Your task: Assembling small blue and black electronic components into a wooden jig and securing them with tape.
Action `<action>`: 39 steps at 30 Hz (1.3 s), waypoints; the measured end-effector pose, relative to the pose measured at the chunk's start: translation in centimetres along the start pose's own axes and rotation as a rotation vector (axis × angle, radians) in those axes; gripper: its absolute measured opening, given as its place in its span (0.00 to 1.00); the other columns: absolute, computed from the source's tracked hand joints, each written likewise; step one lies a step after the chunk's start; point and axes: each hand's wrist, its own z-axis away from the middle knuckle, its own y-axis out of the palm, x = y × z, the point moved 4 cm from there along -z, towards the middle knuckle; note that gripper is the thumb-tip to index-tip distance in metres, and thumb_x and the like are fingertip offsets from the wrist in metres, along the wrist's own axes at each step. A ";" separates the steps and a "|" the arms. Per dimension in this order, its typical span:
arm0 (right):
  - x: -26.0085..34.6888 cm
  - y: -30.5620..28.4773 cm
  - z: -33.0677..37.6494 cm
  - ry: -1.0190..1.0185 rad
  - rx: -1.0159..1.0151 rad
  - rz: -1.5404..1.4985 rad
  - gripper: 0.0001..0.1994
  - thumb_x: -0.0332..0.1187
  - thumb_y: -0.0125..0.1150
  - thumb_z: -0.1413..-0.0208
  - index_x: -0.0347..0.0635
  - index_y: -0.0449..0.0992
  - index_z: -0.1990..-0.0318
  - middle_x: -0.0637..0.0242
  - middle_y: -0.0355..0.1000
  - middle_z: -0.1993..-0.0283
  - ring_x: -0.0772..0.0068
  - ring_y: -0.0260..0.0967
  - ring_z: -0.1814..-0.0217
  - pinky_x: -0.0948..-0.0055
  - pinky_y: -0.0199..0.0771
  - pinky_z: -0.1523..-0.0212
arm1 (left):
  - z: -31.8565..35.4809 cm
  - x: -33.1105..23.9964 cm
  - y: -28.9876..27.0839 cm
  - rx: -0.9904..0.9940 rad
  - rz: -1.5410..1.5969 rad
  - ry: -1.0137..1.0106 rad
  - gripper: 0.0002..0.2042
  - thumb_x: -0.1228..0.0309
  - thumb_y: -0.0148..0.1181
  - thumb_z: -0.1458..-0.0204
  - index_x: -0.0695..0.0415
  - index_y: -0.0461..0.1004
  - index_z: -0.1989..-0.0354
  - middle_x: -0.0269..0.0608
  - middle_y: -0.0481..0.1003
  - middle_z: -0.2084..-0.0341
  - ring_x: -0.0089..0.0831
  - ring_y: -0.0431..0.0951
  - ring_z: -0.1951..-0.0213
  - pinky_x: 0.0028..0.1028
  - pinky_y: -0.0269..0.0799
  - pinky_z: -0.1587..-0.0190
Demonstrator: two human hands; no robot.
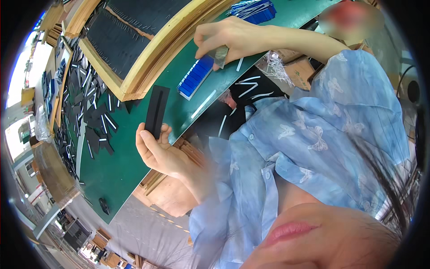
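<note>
— What does the left hand (pixel 156 150) have?
— Its fingers (pixel 166 131) pinch a black slotted strip (pixel 156 111), upright over the green worktop (pixel 116 170).
— And the right hand (pixel 228 38)?
— At one o'clock from the strip, fingers pressed on a small grey piece (pixel 220 55), perhaps metal; the view blurs there. A blue stack (pixel 195 77) lies just beneath it, loose black strips (pixel 89 121) at nine o'clock.
</note>
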 end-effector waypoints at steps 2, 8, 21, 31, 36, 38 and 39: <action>-0.2 0.2 0.0 0.012 0.015 0.011 0.18 0.32 0.71 0.64 0.51 0.78 0.61 0.72 0.66 0.58 0.69 0.70 0.58 0.69 0.71 0.61 | -0.1 0.0 0.0 0.017 -0.005 -0.001 0.15 0.67 0.49 0.40 0.69 0.69 0.56 0.50 0.75 0.69 0.31 0.76 0.73 0.24 0.75 0.69; 0.2 -0.3 -0.2 -0.031 -0.028 0.022 0.18 0.29 0.69 0.64 0.51 0.75 0.60 0.72 0.65 0.57 0.68 0.71 0.59 0.69 0.72 0.64 | -0.3 0.7 -0.6 0.046 -0.014 -0.012 0.22 0.58 0.44 0.39 0.70 0.68 0.54 0.51 0.74 0.66 0.34 0.76 0.70 0.27 0.75 0.67; 4.3 -2.6 -0.9 -0.258 -0.196 -0.211 0.18 0.25 0.70 0.65 0.46 0.74 0.63 0.66 0.64 0.58 0.66 0.69 0.62 0.72 0.71 0.64 | 0.9 1.2 3.6 0.248 0.043 -0.174 0.31 0.48 0.33 0.38 0.70 0.67 0.54 0.57 0.74 0.62 0.41 0.78 0.68 0.29 0.76 0.66; 4.9 -3.0 -0.8 -0.163 -0.149 -0.185 0.19 0.22 0.71 0.68 0.42 0.75 0.62 0.64 0.63 0.58 0.68 0.69 0.60 0.73 0.70 0.62 | 1.6 0.4 4.1 0.280 0.027 -0.188 0.33 0.48 0.27 0.38 0.70 0.68 0.55 0.55 0.74 0.64 0.41 0.77 0.69 0.32 0.76 0.63; 4.8 -2.5 -1.2 -0.206 -0.177 -0.255 0.20 0.22 0.71 0.68 0.43 0.76 0.62 0.66 0.63 0.58 0.70 0.68 0.63 0.74 0.69 0.65 | 1.8 -0.2 4.2 0.285 0.046 -0.184 0.30 0.50 0.29 0.37 0.70 0.68 0.55 0.53 0.74 0.66 0.39 0.78 0.69 0.30 0.76 0.64; 4.9 -2.6 -1.3 -0.212 -0.183 -0.259 0.20 0.22 0.71 0.68 0.43 0.76 0.62 0.66 0.63 0.58 0.70 0.68 0.64 0.74 0.69 0.65 | 2.0 -0.2 4.3 0.295 0.085 -0.182 0.28 0.53 0.32 0.36 0.70 0.68 0.55 0.51 0.75 0.66 0.37 0.78 0.70 0.28 0.76 0.64; 4.8 -2.7 -1.3 -0.161 -0.160 -0.264 0.17 0.25 0.71 0.65 0.45 0.76 0.63 0.68 0.65 0.59 0.69 0.68 0.61 0.73 0.70 0.63 | 2.0 -0.3 4.4 0.291 0.005 -0.161 0.23 0.57 0.37 0.37 0.70 0.68 0.55 0.50 0.75 0.66 0.34 0.78 0.71 0.26 0.76 0.66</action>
